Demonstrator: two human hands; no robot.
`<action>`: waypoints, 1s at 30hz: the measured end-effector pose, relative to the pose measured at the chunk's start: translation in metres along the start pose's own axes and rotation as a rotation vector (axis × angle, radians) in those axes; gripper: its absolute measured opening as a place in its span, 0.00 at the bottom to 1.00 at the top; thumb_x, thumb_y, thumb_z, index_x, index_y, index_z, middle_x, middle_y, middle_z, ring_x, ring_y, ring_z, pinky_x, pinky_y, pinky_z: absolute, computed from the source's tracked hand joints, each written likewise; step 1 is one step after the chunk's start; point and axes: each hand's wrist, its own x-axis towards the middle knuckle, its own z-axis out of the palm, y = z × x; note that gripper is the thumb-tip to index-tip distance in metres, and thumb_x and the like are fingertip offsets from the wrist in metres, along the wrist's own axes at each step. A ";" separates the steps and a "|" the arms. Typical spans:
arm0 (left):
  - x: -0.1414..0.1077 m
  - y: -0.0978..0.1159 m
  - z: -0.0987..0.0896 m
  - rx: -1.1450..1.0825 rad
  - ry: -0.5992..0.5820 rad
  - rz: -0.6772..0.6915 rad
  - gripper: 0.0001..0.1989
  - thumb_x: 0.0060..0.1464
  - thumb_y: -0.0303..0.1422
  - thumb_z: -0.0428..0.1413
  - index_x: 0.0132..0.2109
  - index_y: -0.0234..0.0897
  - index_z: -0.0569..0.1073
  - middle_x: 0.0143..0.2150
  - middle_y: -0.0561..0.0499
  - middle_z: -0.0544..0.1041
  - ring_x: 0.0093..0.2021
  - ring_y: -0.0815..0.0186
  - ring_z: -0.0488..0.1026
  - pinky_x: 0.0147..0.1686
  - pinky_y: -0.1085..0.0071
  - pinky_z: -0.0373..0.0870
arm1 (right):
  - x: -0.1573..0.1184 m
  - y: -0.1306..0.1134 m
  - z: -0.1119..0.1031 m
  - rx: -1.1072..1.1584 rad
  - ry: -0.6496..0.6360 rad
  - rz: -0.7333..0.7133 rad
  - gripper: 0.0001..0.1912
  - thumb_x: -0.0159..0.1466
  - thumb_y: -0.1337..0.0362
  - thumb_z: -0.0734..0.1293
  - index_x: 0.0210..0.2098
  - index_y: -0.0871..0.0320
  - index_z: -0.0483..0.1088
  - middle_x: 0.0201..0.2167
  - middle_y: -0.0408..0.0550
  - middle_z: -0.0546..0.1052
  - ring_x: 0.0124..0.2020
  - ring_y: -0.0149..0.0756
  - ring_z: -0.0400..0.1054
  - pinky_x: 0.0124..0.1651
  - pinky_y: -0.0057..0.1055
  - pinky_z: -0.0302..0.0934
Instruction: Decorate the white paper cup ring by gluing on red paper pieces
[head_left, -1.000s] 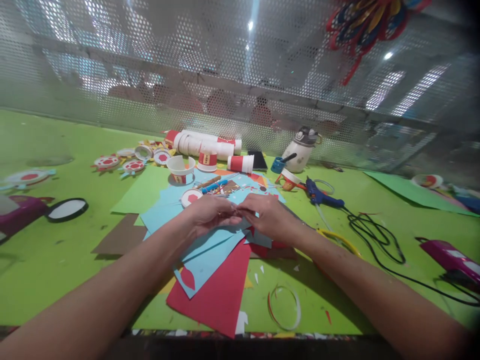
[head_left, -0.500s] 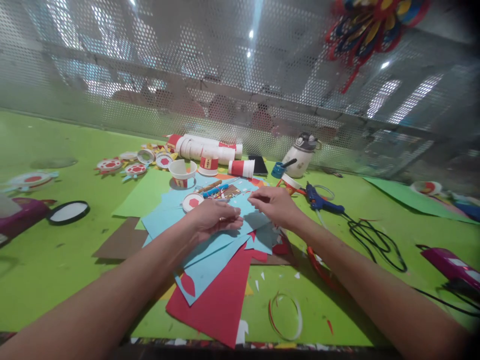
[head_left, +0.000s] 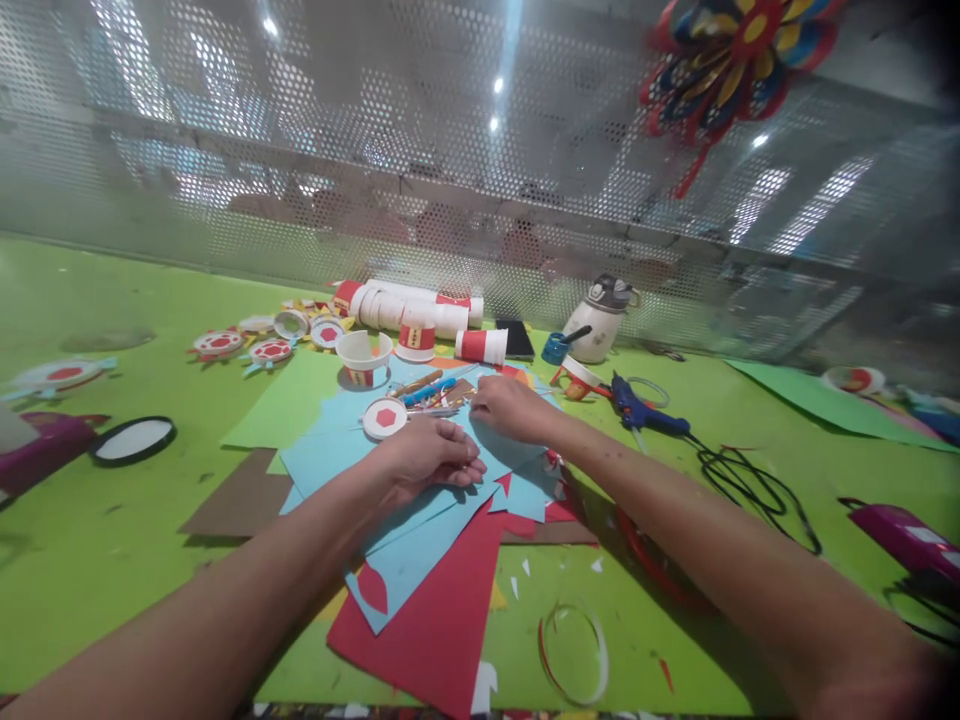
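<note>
My left hand (head_left: 436,455) rests above overlapping light blue paper sheets (head_left: 322,450), with its fingers curled in towards the thumb. Whatever it may hold is too small to make out. Just beyond it lies a white paper disc (head_left: 385,418) with a red hexagon. My right hand (head_left: 511,408) is closed, fingertips pinched downward at the right end of a small heap of pens and scraps; anything between them is hidden. A blue pen (head_left: 429,391) and a brown stick-like tool (head_left: 418,383) lie in that heap. Red paper (head_left: 420,640) sticks out below the blue sheets.
Paper cups (head_left: 482,346) stand and lie at the back beside a phone (head_left: 514,339) and a water bottle (head_left: 596,320). A blue glue gun (head_left: 637,405) with a black cord is at right. Decorated paper discs (head_left: 219,344) lie left; a ring (head_left: 572,652) is in front.
My right hand has moved left, to the heap of pens and scraps. The fingers of my left hand have curled in from a straighter pose. The view has shifted slightly.
</note>
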 end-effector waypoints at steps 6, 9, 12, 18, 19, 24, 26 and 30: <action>-0.001 0.000 -0.001 0.001 -0.004 0.002 0.07 0.47 0.19 0.62 0.27 0.27 0.72 0.23 0.43 0.78 0.21 0.70 0.75 0.22 0.79 0.72 | 0.006 -0.002 0.006 -0.016 0.018 -0.140 0.11 0.62 0.75 0.62 0.35 0.61 0.77 0.39 0.54 0.78 0.39 0.37 0.71 0.37 0.29 0.59; -0.001 -0.001 0.000 0.003 -0.011 0.006 0.06 0.46 0.20 0.63 0.28 0.26 0.73 0.23 0.43 0.78 0.20 0.70 0.75 0.22 0.79 0.72 | 0.005 -0.006 0.007 -0.019 0.032 -0.197 0.14 0.62 0.74 0.63 0.44 0.59 0.75 0.42 0.53 0.78 0.41 0.38 0.71 0.38 0.29 0.60; -0.001 -0.001 0.000 0.012 -0.012 0.013 0.05 0.46 0.19 0.63 0.27 0.26 0.73 0.22 0.43 0.78 0.19 0.70 0.74 0.22 0.79 0.72 | 0.003 -0.011 0.010 -0.029 0.055 -0.207 0.13 0.63 0.70 0.66 0.48 0.62 0.72 0.44 0.57 0.77 0.43 0.42 0.70 0.40 0.33 0.60; -0.006 0.007 0.004 0.030 0.016 0.031 0.06 0.49 0.16 0.57 0.27 0.26 0.74 0.22 0.43 0.78 0.20 0.70 0.74 0.24 0.76 0.72 | 0.002 -0.007 0.012 0.050 0.121 -0.153 0.11 0.62 0.73 0.64 0.42 0.61 0.75 0.42 0.55 0.78 0.41 0.40 0.70 0.38 0.31 0.59; -0.008 0.009 0.004 0.033 0.017 0.034 0.07 0.50 0.15 0.56 0.27 0.25 0.74 0.22 0.43 0.78 0.21 0.70 0.74 0.24 0.76 0.72 | 0.001 -0.004 0.010 0.081 0.135 -0.121 0.10 0.62 0.74 0.63 0.38 0.61 0.76 0.39 0.54 0.79 0.39 0.39 0.71 0.37 0.31 0.59; -0.010 0.014 0.003 0.014 0.008 0.030 0.07 0.51 0.15 0.55 0.29 0.25 0.75 0.26 0.43 0.78 0.25 0.70 0.75 0.30 0.75 0.74 | -0.031 0.010 -0.014 0.263 0.228 0.117 0.07 0.61 0.72 0.64 0.32 0.63 0.75 0.28 0.50 0.78 0.30 0.34 0.68 0.34 0.31 0.59; -0.009 0.013 0.004 0.004 -0.003 0.016 0.07 0.51 0.15 0.54 0.29 0.25 0.75 0.27 0.42 0.78 0.25 0.70 0.75 0.30 0.76 0.74 | -0.053 0.009 -0.025 0.357 0.226 0.174 0.07 0.61 0.70 0.64 0.33 0.63 0.75 0.25 0.46 0.76 0.25 0.31 0.67 0.30 0.29 0.60; -0.010 0.010 0.009 -0.017 -0.043 -0.012 0.08 0.50 0.14 0.53 0.30 0.24 0.75 0.28 0.41 0.78 0.27 0.68 0.76 0.28 0.77 0.75 | -0.084 -0.010 -0.041 0.851 0.171 0.166 0.07 0.59 0.63 0.67 0.29 0.61 0.73 0.20 0.41 0.72 0.21 0.28 0.63 0.26 0.27 0.59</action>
